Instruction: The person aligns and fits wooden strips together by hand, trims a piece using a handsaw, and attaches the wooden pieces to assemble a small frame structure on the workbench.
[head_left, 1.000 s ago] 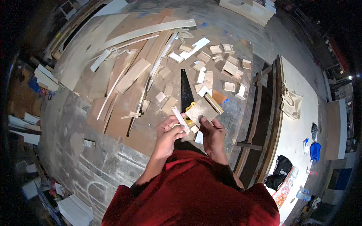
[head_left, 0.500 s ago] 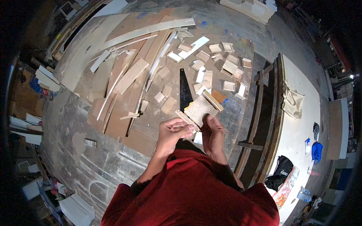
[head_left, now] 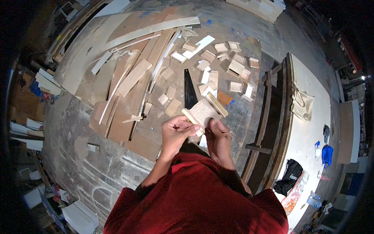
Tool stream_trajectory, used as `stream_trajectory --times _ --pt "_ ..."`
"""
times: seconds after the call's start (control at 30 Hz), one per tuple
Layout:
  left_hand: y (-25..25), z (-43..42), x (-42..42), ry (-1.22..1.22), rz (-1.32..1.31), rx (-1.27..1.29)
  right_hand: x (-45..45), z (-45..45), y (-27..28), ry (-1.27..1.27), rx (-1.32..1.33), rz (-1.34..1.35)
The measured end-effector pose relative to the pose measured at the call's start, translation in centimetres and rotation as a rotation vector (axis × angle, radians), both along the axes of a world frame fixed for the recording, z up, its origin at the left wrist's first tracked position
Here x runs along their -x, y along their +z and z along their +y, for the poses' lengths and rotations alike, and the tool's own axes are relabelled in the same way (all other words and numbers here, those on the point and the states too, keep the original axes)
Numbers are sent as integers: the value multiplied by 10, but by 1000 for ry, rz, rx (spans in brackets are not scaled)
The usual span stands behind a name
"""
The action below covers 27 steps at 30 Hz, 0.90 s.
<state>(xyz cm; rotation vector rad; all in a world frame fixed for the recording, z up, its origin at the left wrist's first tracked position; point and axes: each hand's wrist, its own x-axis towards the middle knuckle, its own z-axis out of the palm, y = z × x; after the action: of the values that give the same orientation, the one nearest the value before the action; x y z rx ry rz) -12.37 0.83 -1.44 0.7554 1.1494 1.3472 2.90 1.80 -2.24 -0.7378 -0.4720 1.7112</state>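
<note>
Close in front of my body, a small wooden board (head_left: 201, 109) is held up between both hands. A pale wood strip (head_left: 193, 120) lies along its left edge, with the fingers and thumb of my left hand (head_left: 177, 132) closed on the strip's near end. Along the board's far right edge runs another strip (head_left: 216, 104). My right hand (head_left: 219, 137) grips the board's near right corner, thumb on top; its other fingers are partly hidden. Just beyond the board, a black handsaw blade (head_left: 189, 89) lies on the work surface, its lower end covered by the board.
Several small wooden pieces with raised edges (head_left: 235, 67) lie scattered beyond my hands. Long boards and strips (head_left: 134, 78) lie at the left. At the right stands a white-topped table (head_left: 307, 128) with a cloth bag (head_left: 302, 99) and a black pouch (head_left: 290, 177).
The left strip has turned slightly and now sits against the board's left edge, hiding the yellowish line seen there before. My hands have barely shifted.
</note>
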Motion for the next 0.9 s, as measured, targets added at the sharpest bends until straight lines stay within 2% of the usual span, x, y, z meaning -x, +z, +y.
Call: stream_trajectory --times 0.2,0.27,0.57,0.7,0.9 --pt "20 0 -6 83 40 -78 7 0 15 -63 69 -13" --pt "25 -1 -7 134 202 -166 5 -1 10 -52 97 -6" --pt "20 -6 -1 56 348 -152 7 -3 15 -45 95 -21" --pt "17 -8 -2 70 357 -171 10 -3 17 -44 97 -9" --pt "13 -6 -2 74 223 -144 10 -2 11 -22 86 -6"
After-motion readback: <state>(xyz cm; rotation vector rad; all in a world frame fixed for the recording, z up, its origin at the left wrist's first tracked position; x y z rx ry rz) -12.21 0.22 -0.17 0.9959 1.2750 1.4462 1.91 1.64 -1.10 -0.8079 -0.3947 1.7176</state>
